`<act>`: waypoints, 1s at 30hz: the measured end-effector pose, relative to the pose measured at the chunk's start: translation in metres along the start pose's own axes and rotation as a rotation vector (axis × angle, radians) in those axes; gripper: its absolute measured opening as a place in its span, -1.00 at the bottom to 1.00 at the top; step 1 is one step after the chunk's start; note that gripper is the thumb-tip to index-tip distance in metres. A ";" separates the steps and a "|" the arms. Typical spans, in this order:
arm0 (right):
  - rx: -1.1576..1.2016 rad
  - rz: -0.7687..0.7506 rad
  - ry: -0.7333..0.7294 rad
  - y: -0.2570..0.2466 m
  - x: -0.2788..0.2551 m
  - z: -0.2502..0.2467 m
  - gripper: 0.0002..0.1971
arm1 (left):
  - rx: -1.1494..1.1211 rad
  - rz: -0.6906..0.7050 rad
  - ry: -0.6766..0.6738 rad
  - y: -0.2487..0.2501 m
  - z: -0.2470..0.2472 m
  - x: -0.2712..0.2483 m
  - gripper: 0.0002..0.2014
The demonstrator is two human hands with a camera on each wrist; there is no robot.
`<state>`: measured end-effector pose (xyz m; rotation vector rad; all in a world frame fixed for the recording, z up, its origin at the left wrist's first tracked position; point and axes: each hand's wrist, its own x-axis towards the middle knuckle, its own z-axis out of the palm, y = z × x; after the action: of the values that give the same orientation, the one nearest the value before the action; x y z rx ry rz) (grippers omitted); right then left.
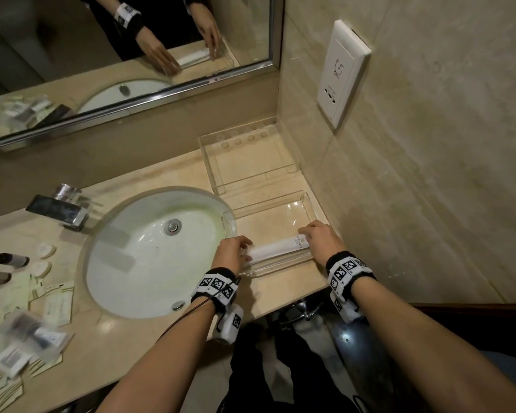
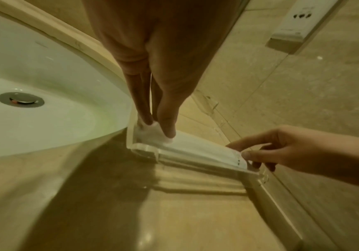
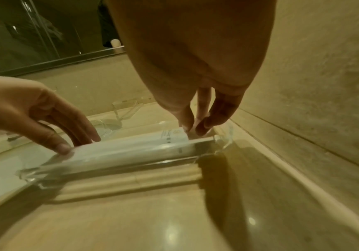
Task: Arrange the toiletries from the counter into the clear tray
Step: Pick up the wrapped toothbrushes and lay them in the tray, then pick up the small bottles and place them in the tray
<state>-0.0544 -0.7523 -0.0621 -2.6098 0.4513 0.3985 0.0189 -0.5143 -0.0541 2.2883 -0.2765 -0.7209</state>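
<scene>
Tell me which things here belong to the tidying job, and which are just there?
Job: long white paper packet held by left hand and right hand; clear plastic tray; two small dark-capped bottles; round white soaps; sachets.
Just there: white oval sink; chrome tap; wall socket.

Bare forearms, banded wrists, dark clothes

Each wrist carries a black band [image 1: 218, 286] ringed with white tiles printed with black square codes; the right band [image 1: 348, 271] matches. A white camera block [image 1: 230, 323] bearing one such code hangs beneath the left wrist, with a thin dark cable [image 1: 188, 318] trailing along the forearm.
</scene>
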 end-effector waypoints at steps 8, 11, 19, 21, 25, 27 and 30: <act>0.286 -0.144 0.154 -0.069 0.012 -0.018 -0.76 | -0.238 -0.030 0.262 -0.003 -0.051 -0.021 -0.77; 0.370 -0.275 0.122 -0.117 0.024 -0.016 -0.78 | -0.332 -0.109 0.355 -0.018 -0.076 -0.038 -0.80; 0.453 -0.553 -0.116 -0.247 0.019 0.020 -0.82 | -0.468 -0.361 0.672 -0.082 -0.135 -0.131 -0.87; 0.465 -0.610 -0.176 -0.274 0.011 0.032 -0.82 | -0.487 -0.415 0.735 -0.097 -0.144 -0.156 -0.87; 0.460 -0.689 -0.271 -0.324 -0.006 0.051 -0.81 | -0.517 -0.476 0.841 -0.123 -0.163 -0.192 -0.86; 0.444 -0.709 -0.310 -0.345 -0.012 0.062 -0.81 | -0.536 -0.495 0.884 -0.135 -0.172 -0.205 -0.88; 0.424 -0.717 -0.343 -0.370 -0.015 0.080 -0.82 | -0.557 -0.526 0.925 -0.153 -0.186 -0.216 -0.89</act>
<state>0.0561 -0.3985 0.0184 -2.0500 -0.4629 0.4259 -0.0536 -0.2138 0.0407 1.8977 0.8667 0.0946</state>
